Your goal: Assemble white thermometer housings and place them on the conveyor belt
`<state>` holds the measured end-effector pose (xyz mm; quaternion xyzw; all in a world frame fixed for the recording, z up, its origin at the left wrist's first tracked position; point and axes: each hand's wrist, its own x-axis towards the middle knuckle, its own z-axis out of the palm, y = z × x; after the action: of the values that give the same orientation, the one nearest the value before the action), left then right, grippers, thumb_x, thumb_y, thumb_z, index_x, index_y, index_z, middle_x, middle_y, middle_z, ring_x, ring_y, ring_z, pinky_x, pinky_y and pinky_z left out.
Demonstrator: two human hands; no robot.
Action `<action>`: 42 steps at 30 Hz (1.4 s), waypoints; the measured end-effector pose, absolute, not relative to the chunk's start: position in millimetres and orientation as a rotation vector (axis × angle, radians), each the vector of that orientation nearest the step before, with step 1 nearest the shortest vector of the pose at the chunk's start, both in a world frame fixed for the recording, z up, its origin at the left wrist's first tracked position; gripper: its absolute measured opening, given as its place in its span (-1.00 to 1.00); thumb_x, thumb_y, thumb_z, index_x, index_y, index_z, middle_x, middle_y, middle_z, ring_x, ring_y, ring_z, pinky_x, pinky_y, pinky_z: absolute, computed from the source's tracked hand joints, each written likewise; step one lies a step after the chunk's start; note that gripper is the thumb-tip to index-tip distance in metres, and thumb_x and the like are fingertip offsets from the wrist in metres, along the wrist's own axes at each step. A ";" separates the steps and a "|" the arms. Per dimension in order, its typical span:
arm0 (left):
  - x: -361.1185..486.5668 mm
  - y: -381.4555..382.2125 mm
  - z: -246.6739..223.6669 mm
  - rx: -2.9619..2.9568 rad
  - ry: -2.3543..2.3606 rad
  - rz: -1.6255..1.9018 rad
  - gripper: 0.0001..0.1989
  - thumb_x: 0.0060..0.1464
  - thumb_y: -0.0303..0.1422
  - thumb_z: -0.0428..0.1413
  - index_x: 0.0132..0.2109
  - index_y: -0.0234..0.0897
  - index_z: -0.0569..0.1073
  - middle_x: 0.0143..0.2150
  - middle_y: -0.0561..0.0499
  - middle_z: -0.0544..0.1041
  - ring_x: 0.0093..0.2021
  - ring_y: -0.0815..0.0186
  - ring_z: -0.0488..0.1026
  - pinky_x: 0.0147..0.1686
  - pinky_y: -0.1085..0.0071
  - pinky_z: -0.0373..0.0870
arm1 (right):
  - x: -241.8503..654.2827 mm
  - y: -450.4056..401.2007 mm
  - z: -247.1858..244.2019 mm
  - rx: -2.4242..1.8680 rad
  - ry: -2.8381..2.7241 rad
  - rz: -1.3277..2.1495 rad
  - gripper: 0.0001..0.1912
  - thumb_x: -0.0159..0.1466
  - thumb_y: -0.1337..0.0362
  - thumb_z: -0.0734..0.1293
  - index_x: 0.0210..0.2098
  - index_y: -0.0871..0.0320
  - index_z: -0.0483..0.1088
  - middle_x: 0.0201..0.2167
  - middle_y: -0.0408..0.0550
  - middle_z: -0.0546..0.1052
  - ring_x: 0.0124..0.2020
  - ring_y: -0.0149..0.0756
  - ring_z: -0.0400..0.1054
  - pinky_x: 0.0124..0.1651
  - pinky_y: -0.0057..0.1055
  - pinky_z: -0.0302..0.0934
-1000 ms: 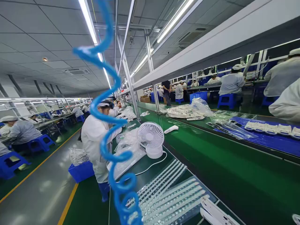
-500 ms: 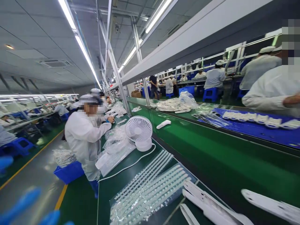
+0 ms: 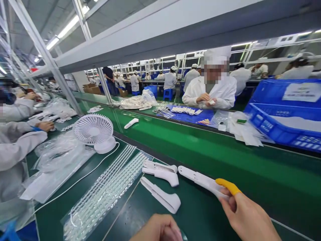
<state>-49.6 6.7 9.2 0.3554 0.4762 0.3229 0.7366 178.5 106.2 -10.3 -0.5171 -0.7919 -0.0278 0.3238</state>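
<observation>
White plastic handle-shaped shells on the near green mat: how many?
3: one white plastic shell left, one nearer, one held by the right hand. More may be hidden below the frame.

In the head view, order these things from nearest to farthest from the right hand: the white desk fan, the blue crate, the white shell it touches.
1. White shell, touched by the right hand.
2. Blue crate, far right, across the belt.
3. White desk fan, far left.

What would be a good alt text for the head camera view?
The right hand, a yellow cot on one finger, grips a white plastic shell on a green workbench. Two similar shells and a small white fan lie nearby; the left hand rests below.
</observation>
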 end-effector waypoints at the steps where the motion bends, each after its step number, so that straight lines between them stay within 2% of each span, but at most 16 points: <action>1: -45.2 6.7 11.3 0.789 1.059 0.722 -0.64 -0.27 -0.16 0.29 -0.40 -0.35 0.43 -0.53 0.10 0.49 -0.57 0.56 0.33 -0.56 0.64 0.15 | 181.4 100.4 -10.4 -1.374 -2.071 -0.086 -0.72 0.17 0.11 0.05 -0.64 -0.03 -0.07 -0.80 -0.19 0.25 -0.83 -0.29 0.17 -0.77 -0.38 0.00; 5: -26.8 8.1 20.3 0.843 1.078 0.782 -0.67 -0.17 -0.15 0.22 -0.44 -0.34 0.36 -0.46 -0.06 0.58 -0.60 0.44 0.40 -0.64 0.56 0.24 | 193.4 79.0 -11.3 -1.352 -2.161 -0.061 -0.72 0.22 0.17 0.01 -0.61 0.01 0.07 -0.74 -0.17 0.31 -0.80 -0.33 0.20 -0.73 -0.41 0.04; 7: -18.6 9.7 25.7 0.847 1.090 0.809 -0.68 -0.16 -0.15 0.21 -0.46 -0.33 0.35 -0.46 -0.07 0.57 -0.59 0.41 0.41 -0.68 0.55 0.26 | 195.0 70.4 -5.5 -1.346 -2.181 -0.034 -0.72 0.23 0.19 0.01 -0.55 0.05 0.17 -0.58 -0.09 0.43 -0.77 -0.37 0.22 -0.71 -0.42 0.08; 10: -9.3 11.7 32.9 0.836 1.104 0.847 -0.69 -0.14 -0.16 0.19 -0.48 -0.35 0.35 -0.48 -0.08 0.57 -0.58 0.39 0.43 -0.68 0.55 0.29 | 192.9 57.2 9.1 -1.347 -2.066 0.062 -0.71 0.25 0.15 0.06 -0.49 0.09 0.26 -0.40 -0.02 0.48 -0.70 -0.39 0.26 -0.66 -0.42 0.14; 14: -2.4 12.1 35.2 0.814 1.086 0.907 -0.72 -0.09 -0.21 0.17 -0.44 -0.37 0.36 -0.46 -0.08 0.57 -0.56 0.40 0.43 -0.68 0.58 0.31 | 187.2 35.1 16.7 -1.284 -2.008 0.636 -0.81 0.18 0.15 0.22 -0.28 0.07 0.37 -0.39 -0.12 0.51 -0.43 -0.32 0.40 -0.39 -0.46 0.29; 16: -1.3 11.8 34.2 0.785 1.077 0.932 -0.73 -0.07 -0.21 0.17 -0.42 -0.36 0.36 -0.45 -0.07 0.57 -0.54 0.40 0.44 -0.68 0.58 0.32 | 183.8 24.5 12.6 -1.282 -1.966 0.980 -0.88 0.15 0.20 0.25 -0.34 0.07 0.37 -0.42 -0.16 0.52 -0.41 -0.34 0.40 -0.35 -0.50 0.28; 18: -2.0 11.3 33.7 0.741 1.073 0.934 -0.72 -0.05 -0.19 0.16 -0.42 -0.36 0.37 -0.44 -0.06 0.57 -0.53 0.39 0.44 -0.67 0.58 0.34 | 181.1 16.9 7.3 -1.304 -1.811 1.184 -0.88 0.14 0.21 0.23 -0.48 0.09 0.33 -0.53 -0.18 0.48 -0.51 -0.37 0.37 -0.42 -0.51 0.26; 20: -4.1 10.9 33.9 0.702 1.061 0.911 -0.71 -0.06 -0.18 0.16 -0.40 -0.37 0.41 -0.40 -0.08 0.57 -0.49 0.38 0.45 -0.64 0.56 0.37 | 180.3 13.4 4.1 -1.344 -1.619 1.236 -0.84 0.12 0.17 0.23 -0.53 0.09 0.29 -0.60 -0.20 0.42 -0.59 -0.40 0.32 -0.48 -0.51 0.24; 24: -8.1 10.0 33.4 0.715 1.066 0.864 -0.70 -0.09 -0.19 0.19 -0.37 -0.39 0.47 -0.36 -0.11 0.56 -0.44 0.34 0.45 -0.60 0.53 0.40 | 184.0 13.9 3.5 -1.447 -1.397 1.216 -0.82 0.07 0.12 0.26 -0.52 0.09 0.30 -0.60 -0.19 0.42 -0.60 -0.40 0.30 -0.49 -0.49 0.22; 31: -11.2 9.2 29.3 0.792 1.112 0.860 -0.72 -0.05 -0.19 0.16 -0.39 -0.37 0.49 -0.40 -0.06 0.53 -0.44 0.35 0.44 -0.58 0.53 0.40 | 184.3 13.1 -6.6 -1.474 -1.375 1.251 -0.81 0.04 0.10 0.27 -0.53 0.09 0.29 -0.60 -0.19 0.42 -0.61 -0.40 0.27 -0.53 -0.48 0.18; 38: -11.4 8.4 28.5 0.788 1.099 0.868 -0.68 -0.05 -0.14 0.15 -0.41 -0.38 0.49 -0.42 -0.05 0.50 -0.46 0.36 0.42 -0.61 0.53 0.38 | 181.2 11.8 -19.9 -1.439 -1.254 1.320 -0.74 0.02 0.06 0.33 -0.55 0.10 0.26 -0.63 -0.22 0.37 -0.65 -0.43 0.25 -0.65 -0.53 0.12; 42: -9.4 9.1 26.0 0.840 1.165 0.861 -0.64 -0.16 -0.11 0.21 -0.42 -0.39 0.48 -0.54 0.02 0.45 -0.53 0.41 0.36 -0.63 0.55 0.36 | 174.0 7.9 -31.4 -1.426 -1.178 1.386 -0.64 0.01 -0.03 0.33 -0.56 0.09 0.19 -0.65 -0.23 0.33 -0.69 -0.42 0.23 -0.74 -0.54 0.11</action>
<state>-9.4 9.1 26.0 0.3728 0.5168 0.3820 0.6694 174.0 7.9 -31.4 -0.5646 -0.4665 0.5488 0.4030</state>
